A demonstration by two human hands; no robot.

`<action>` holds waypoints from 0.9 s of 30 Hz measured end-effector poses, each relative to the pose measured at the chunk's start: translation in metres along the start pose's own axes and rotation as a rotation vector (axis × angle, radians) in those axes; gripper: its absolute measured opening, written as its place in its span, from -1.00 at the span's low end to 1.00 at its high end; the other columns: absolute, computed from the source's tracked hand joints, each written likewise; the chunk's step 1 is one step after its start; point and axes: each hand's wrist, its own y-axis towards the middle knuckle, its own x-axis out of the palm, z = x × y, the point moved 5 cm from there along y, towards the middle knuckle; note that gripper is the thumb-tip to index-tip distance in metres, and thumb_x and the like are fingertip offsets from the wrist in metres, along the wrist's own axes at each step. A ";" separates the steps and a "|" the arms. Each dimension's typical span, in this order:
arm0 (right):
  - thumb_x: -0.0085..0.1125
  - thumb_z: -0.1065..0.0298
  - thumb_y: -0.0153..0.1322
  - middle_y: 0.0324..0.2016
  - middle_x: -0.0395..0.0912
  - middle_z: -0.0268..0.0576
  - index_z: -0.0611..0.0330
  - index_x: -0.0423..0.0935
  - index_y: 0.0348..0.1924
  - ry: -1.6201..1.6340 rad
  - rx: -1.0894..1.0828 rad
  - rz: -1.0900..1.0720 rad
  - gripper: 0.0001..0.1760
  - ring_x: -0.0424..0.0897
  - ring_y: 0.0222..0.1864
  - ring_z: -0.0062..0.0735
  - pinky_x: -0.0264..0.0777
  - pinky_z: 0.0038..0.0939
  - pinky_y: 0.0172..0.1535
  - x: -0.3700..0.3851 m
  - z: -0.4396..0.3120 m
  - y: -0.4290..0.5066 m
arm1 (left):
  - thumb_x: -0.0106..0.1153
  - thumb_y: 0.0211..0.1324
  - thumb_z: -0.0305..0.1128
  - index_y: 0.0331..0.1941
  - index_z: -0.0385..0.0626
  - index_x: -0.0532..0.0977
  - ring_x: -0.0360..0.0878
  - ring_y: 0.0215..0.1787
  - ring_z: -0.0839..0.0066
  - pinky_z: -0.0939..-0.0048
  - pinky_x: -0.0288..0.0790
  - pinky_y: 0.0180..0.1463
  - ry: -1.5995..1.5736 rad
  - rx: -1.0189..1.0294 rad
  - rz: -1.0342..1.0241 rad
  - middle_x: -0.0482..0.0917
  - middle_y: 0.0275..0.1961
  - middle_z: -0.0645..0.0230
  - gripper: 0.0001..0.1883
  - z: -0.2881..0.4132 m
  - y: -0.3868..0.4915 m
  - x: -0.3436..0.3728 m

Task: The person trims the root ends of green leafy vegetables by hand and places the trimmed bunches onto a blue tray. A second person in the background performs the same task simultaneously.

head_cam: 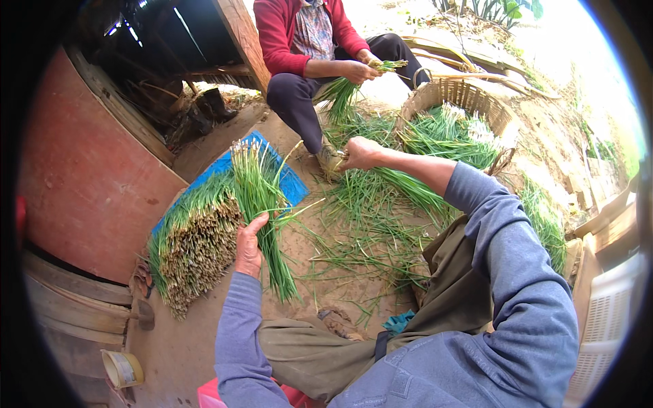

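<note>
My left hand (249, 248) grips a bunch of green chive-like stalks (260, 188) around its middle. The pale cut ends point away from me and the leaf tips hang down towards my knee. My right hand (363, 153), stretched forward, is closed on a smaller bunch of stalks (416, 188), whose green leaves trail out under my forearm. To the left of my left hand lies a large stacked pile of stalks (199, 250) with brownish root ends facing me, on a blue sheet (293, 181). Loose leaves (375, 229) litter the earth floor between my legs and the other person.
Opposite me a seated person in a red cardigan (278, 35) holds stalks in both hands. A woven basket (459, 92) of stalks stands at the right. A reddish panel (97, 178), a yellowish tub (122, 368) and a white plastic crate (607, 311) flank me.
</note>
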 end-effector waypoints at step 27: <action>0.34 0.16 0.41 -0.54 0.61 -0.26 0.09 0.61 -0.23 1.660 0.002 0.415 -0.78 0.67 -0.52 -0.36 0.62 -0.31 -0.47 -0.142 0.021 0.011 | 0.21 0.18 -0.37 -0.09 -0.18 0.63 0.66 -0.14 0.47 0.40 0.49 0.01 -0.010 0.007 0.006 0.73 -0.16 0.32 -0.76 -0.012 0.003 -0.014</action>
